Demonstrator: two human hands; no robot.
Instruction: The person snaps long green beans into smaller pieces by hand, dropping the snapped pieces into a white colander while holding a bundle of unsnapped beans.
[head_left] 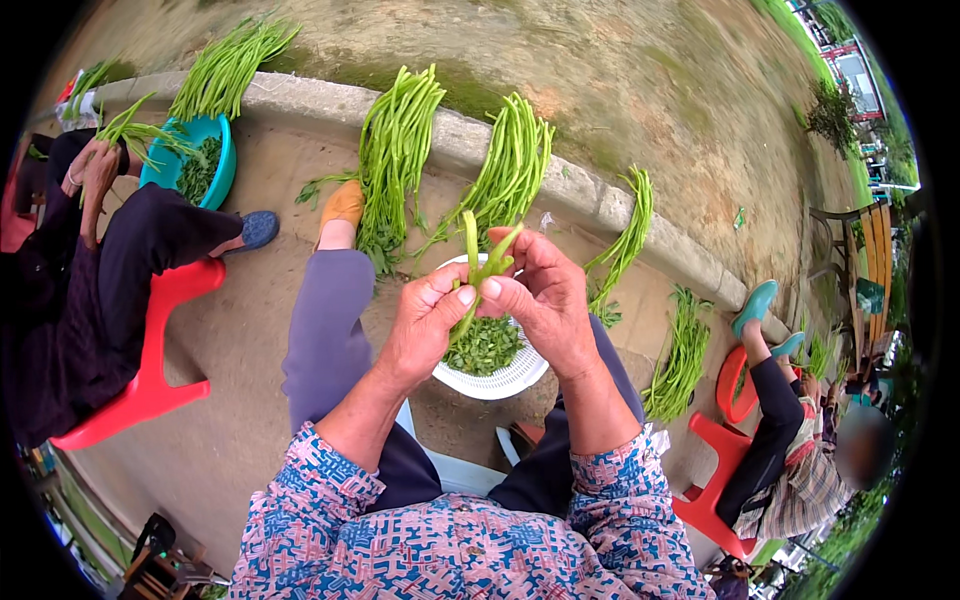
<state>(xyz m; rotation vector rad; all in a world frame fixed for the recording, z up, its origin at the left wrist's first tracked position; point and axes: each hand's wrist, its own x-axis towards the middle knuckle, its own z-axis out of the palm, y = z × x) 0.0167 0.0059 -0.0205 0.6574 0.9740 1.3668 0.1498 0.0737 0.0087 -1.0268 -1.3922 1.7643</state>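
In front of me, long green vegetable stems [471,240] are pinched between my two hands, which nearly meet at the thumbs. My left hand [424,322] is closed on the lower part of the stems. Thumb and fingers of my right hand [550,305] close on them from the other side, and one short piece sticks up beside that hand. Right below is a round white plastic basket [516,380] between my legs. Chopped-looking green leaves [483,348] lie in it, partly covered from view by my hands.
Bundles of long green stems [400,140] lean on a low concrete kerb [310,98]; another bundle [683,360] lies right of my leg. At left, a seated person handles stems over a turquoise basin [228,165]. Another person sits at right beside a red basin [735,405].
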